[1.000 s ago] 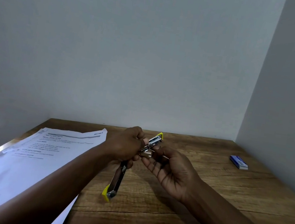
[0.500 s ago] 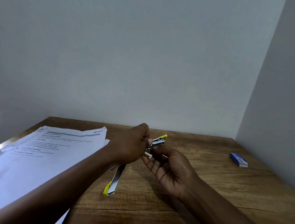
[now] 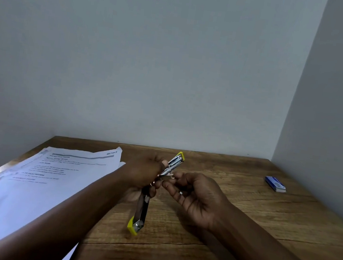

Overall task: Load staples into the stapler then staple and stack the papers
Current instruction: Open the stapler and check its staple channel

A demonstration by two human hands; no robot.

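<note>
Since the earlier frame, my left hand (image 3: 145,173) has lifted the far end of the stapler (image 3: 159,185) a touch higher toward the centre of the frame, and my right hand (image 3: 195,196) has curled in closer to it. The stapler hangs flipped wide, one yellow-tipped arm pointing up toward the wall, the other slanting down to the lower middle of the frame, just above the wooden surface (image 3: 242,217). My left grip is clamped round the hinge area. My right fingers are bent toward the metal channel and seem to pinch a small strip of staples (image 3: 169,174), though it is too small for me to be sure.

The risks, as I judge them: the strip could go in crooked and jam or break apart, since the channel is tilted and held in the air. A loose pinch could drop staples onto the wood. The dangling lower arm could swing and jolt the aim.

The papers (image 3: 49,174) lie at the left of the frame, not yet stapled, and a blue staple box (image 3: 275,184) sits at the right, well apart.
</note>
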